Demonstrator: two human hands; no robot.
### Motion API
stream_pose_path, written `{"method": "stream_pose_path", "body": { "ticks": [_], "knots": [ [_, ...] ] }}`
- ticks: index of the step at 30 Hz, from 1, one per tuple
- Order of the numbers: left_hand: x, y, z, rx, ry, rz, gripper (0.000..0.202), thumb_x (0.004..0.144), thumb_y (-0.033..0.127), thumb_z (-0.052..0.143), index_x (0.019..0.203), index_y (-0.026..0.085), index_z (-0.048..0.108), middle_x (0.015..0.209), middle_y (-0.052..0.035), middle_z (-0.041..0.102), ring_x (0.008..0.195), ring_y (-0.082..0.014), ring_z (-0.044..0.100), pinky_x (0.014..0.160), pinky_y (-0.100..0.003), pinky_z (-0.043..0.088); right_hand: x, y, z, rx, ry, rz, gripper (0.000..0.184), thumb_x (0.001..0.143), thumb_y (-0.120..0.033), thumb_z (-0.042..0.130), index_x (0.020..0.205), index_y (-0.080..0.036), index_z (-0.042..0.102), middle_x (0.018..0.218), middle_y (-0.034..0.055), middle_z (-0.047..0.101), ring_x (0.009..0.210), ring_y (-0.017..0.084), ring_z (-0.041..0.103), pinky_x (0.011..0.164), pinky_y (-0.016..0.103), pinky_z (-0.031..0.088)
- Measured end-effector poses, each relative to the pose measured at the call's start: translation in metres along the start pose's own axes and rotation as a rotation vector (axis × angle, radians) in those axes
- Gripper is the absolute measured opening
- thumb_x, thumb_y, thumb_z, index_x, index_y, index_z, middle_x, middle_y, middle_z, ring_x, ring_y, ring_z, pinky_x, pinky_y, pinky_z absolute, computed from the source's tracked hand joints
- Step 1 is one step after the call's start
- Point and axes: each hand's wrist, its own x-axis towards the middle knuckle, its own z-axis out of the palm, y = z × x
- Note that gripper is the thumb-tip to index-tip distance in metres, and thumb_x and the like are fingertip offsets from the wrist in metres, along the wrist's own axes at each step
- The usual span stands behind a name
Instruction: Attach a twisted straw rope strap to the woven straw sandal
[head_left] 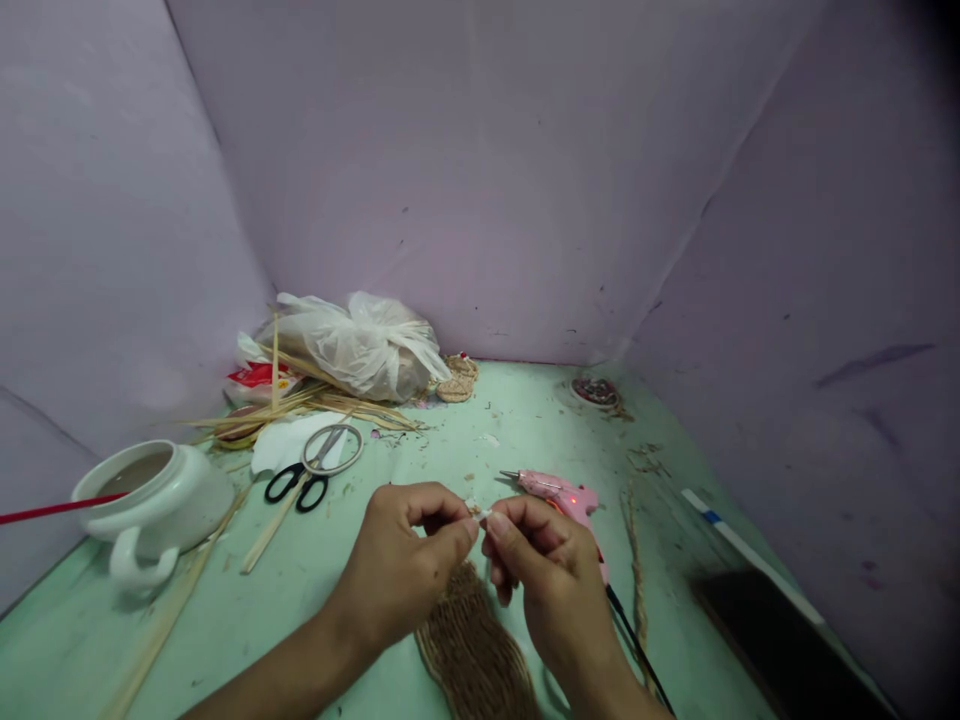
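Note:
My left hand (417,550) and my right hand (546,563) meet over the middle of the table, thumb and forefinger of each pinched together. Between the fingertips shows a small white piece (484,515), too small to tell its kind. Below my hands lies a brown braided fibre strip (474,650), its upper end partly hidden by my fingers. Just beyond my right hand a pink glue gun (553,488) rests on its side, a small orange light lit, its black cord running toward me.
Black-handled scissors (307,485) and a ring (358,455) lie at left, near a white pot (161,495) with a red stick. Behind are dry strips and a plastic bag (367,345). A small dish (595,390) stands back right; a dark slab (780,640) lies front right.

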Motion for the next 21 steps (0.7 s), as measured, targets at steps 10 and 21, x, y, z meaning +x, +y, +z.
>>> {"method": "stream_pose_path", "body": {
  "ticks": [10,21],
  "knots": [
    [0.006,-0.001,-0.011,0.141,-0.065,0.250,0.014,0.066,0.015,0.059,0.053,0.014,0.064,0.054,-0.0004,0.059,0.056,-0.0115,0.052,0.060,-0.024,0.039,0.001,-0.007,-0.005,0.363,-0.253,0.431,0.027,0.060,-0.030,0.070,0.053,-0.013,0.051,0.040,-0.0082,0.040,0.030,-0.001,0.018,0.030,0.014,0.007],
    [0.014,-0.012,-0.029,0.440,-0.146,0.716,0.012,0.071,0.010,0.056,0.061,0.015,0.061,0.056,0.0034,0.056,0.055,-0.0078,0.049,0.095,-0.039,0.029,0.007,-0.005,-0.008,0.076,-0.462,0.426,0.038,0.063,-0.044,0.065,0.050,-0.018,0.041,0.040,-0.0122,0.022,0.034,0.002,0.009,0.033,0.019,0.002]
  ]
}}
